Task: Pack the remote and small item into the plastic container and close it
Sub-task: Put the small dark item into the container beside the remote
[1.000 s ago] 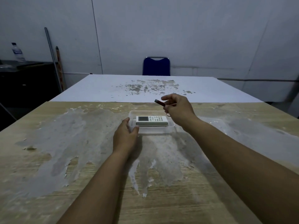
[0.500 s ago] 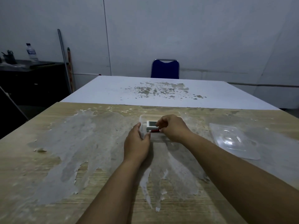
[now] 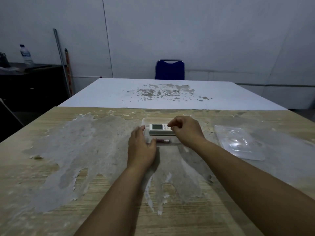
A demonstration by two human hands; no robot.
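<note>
A clear plastic container (image 3: 150, 119) sits on the wooden table, in the middle. Inside it lies a white remote (image 3: 159, 129) with a small screen, and in front of the remote a small dark red item (image 3: 163, 141). My left hand (image 3: 140, 149) rests against the container's left front corner, thumb on its rim. My right hand (image 3: 186, 131) hovers over the remote's right end with fingers curled and pinched together; nothing shows between them. The clear lid (image 3: 238, 142) lies flat on the table to the right.
The wooden table (image 3: 68, 167) has peeled grey patches. Behind it stands a white table (image 3: 119, 92) with a blue chair (image 3: 169, 69) at its far side. A dark cabinet with a water bottle (image 3: 25, 54) is at the far left.
My right hand has set the dark red item down in the container in front of the remote and has lifted away over the remote. My left hand stays at the container.
</note>
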